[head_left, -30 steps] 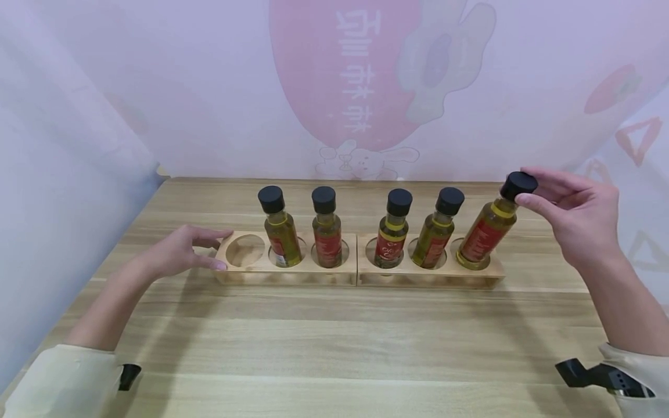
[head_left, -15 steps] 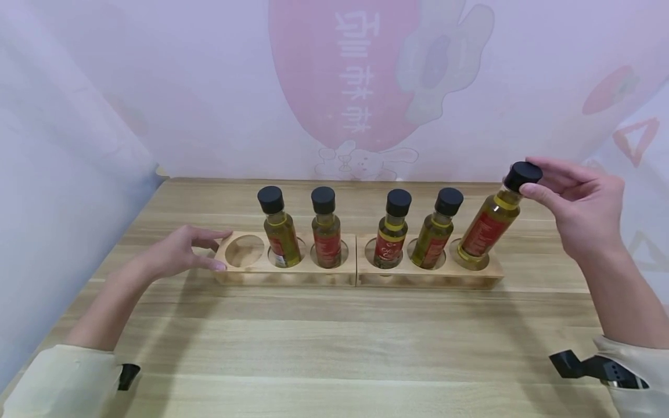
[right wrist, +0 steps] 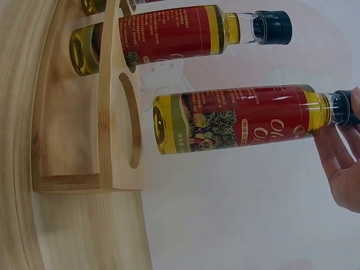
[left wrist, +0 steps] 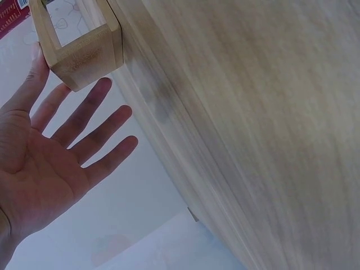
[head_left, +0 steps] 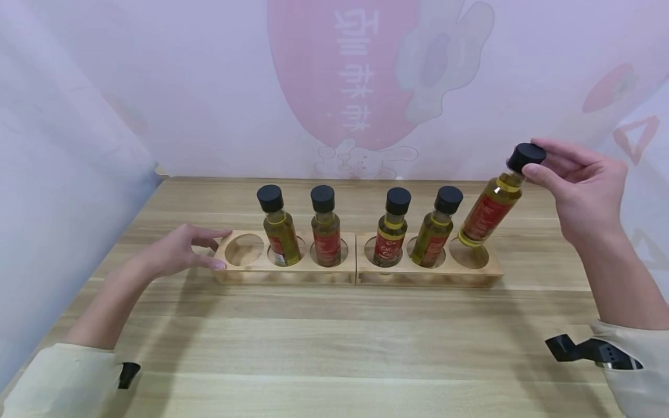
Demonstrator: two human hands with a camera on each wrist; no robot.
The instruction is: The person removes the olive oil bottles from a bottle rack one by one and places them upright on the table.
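Note:
Two wooden racks sit end to end on the table, the left rack (head_left: pixel 245 268) and the right rack (head_left: pixel 470 274). My right hand (head_left: pixel 580 186) pinches the black cap of an olive oil bottle (head_left: pixel 488 212) with a red label, lifted clear of the right rack's rightmost hole (head_left: pixel 468 253) and tilted. In the right wrist view the bottle (right wrist: pixel 242 118) hangs just outside that hole (right wrist: pixel 130 119). Several other bottles stand in the racks, such as one (head_left: pixel 281 229). My left hand (head_left: pixel 177 252) rests open against the left rack's end (left wrist: pixel 84 48), beside its empty hole (head_left: pixel 244 249).
A pale printed curtain (head_left: pixel 345 87) closes the back and sides close behind the racks. The wooden table (head_left: pixel 334 348) stretches bare in front of the racks toward me. Its left edge (head_left: pixel 104 255) lies close to my left hand.
My right hand has raised the rightmost bottle up and out of its hole, moving it slightly right. The left hand has stayed at the rack's end.

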